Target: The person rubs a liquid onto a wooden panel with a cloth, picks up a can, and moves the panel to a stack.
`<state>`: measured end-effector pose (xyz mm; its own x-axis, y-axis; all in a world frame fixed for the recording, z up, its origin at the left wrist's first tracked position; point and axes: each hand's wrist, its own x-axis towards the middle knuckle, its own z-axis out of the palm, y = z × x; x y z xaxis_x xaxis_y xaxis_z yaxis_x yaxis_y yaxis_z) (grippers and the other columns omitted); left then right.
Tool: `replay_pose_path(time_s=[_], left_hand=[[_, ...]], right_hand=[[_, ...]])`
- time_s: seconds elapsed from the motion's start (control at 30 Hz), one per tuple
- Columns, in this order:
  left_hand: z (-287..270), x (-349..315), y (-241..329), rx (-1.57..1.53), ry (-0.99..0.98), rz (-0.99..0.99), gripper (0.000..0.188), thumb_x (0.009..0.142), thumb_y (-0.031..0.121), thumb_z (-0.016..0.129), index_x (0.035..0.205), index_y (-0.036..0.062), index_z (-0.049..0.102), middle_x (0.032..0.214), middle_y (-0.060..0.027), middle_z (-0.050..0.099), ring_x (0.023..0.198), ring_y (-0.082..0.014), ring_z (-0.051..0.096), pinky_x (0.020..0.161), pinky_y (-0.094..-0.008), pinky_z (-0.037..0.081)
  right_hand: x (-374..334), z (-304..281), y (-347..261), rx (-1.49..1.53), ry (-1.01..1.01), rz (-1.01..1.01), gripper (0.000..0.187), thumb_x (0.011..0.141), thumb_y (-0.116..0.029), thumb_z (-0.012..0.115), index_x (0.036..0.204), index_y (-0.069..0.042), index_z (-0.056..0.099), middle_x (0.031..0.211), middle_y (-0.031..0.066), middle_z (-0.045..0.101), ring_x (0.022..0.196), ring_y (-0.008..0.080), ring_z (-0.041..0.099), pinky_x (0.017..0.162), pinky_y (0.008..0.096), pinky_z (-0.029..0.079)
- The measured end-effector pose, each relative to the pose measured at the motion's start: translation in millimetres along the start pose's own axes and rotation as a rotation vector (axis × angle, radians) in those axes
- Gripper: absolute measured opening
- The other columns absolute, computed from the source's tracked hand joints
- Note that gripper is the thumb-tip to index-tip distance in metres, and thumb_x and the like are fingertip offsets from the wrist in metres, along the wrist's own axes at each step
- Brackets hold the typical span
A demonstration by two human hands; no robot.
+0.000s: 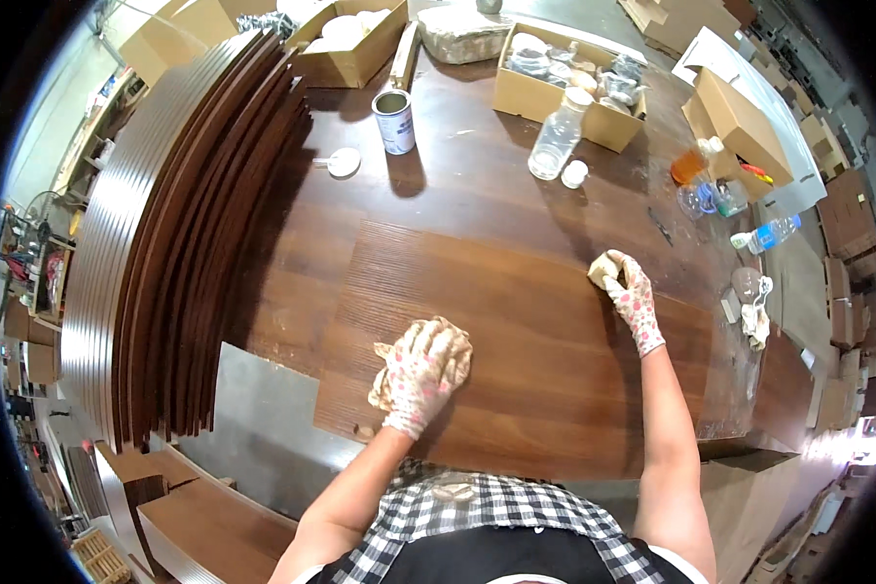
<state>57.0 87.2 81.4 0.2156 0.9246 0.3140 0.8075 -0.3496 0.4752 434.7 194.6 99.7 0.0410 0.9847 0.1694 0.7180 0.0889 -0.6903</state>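
Observation:
My left hand (426, 375), in a white glove with pink spots, presses a crumpled beige rag (383, 387) onto a brown wood-grain panel (526, 321). Its fingers curl over the cloth. Fine ridged streaks mark the panel's left part, while the middle and right look smoother. At the panel's far right edge my right hand (631, 297), gloved alike, has its fingers closed round a small pale beige piece (603, 270). Whether that piece is a sponge or folded cloth I cannot tell.
A tall stack of brown panels (180, 243) stands at the left. Beyond the panel are an open tin (394, 122), a round white lid (344, 163), a clear bottle (560, 136) and a carton of jars (565, 83). Several bottles, including a blue-labelled one (774, 232), lie right.

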Motion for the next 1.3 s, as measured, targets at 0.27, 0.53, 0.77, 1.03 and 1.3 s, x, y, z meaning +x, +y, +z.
replay_pose_path(time_s=[0.27,0.53,0.77,1.03,1.3], left_hand=[[1.3,-0.5,-36.1,-0.158,-0.070,-0.008,0.042,0.079,0.023,0.069,0.119,0.0135,0.061,0.127,-0.0114,0.056,0.120,-0.0348,0.051,0.099,-0.0486,0.041],[6.3,0.2,-50.7,-0.239,-0.138,-0.021,0.051,0.075,0.017,0.067,0.125,0.0117,0.059,0.134,-0.0125,0.054,0.124,-0.0360,0.048,0.101,-0.0494,0.038],[-1.6,0.5,-61.8,-0.294,-0.190,-0.027,0.055,0.071,0.014,0.065,0.126,0.0135,0.057,0.136,-0.0092,0.052,0.125,-0.0330,0.048,0.102,-0.0483,0.038],[-3.6,3.0,-49.0,-0.263,-0.164,0.005,0.051,0.074,0.016,0.063,0.125,0.0112,0.059,0.136,-0.0128,0.053,0.124,-0.0340,0.049,0.102,-0.0484,0.039],[-3.5,6.3,-64.0,-0.254,-0.211,0.022,0.051,0.075,0.016,0.063,0.126,0.0103,0.059,0.133,-0.0138,0.054,0.122,-0.0346,0.050,0.101,-0.0485,0.040]], right_hand=[[78.4,193.7,-134.2,0.081,-0.136,-0.305,0.040,0.082,-0.017,0.069,0.119,-0.005,0.060,0.108,0.0167,0.065,0.102,0.0337,0.063,0.091,0.0401,0.050],[125.6,309.3,-211.3,0.202,-0.154,-0.462,0.039,0.084,-0.021,0.067,0.120,-0.007,0.059,0.105,0.0178,0.064,0.099,0.0353,0.062,0.088,0.0426,0.050],[104.4,215.3,-158.1,0.044,-0.187,-0.258,0.041,0.079,-0.019,0.068,0.118,-0.006,0.062,0.107,0.0164,0.066,0.102,0.0346,0.063,0.091,0.0435,0.051],[133.7,300.0,-230.7,0.011,-0.125,-0.552,0.039,0.083,-0.018,0.067,0.119,-0.008,0.060,0.104,0.0159,0.064,0.099,0.0340,0.062,0.088,0.0431,0.050],[122.9,292.5,-236.2,0.063,-0.104,-0.403,0.038,0.083,-0.020,0.068,0.118,-0.007,0.060,0.104,0.0161,0.066,0.097,0.0337,0.064,0.087,0.0421,0.052]])
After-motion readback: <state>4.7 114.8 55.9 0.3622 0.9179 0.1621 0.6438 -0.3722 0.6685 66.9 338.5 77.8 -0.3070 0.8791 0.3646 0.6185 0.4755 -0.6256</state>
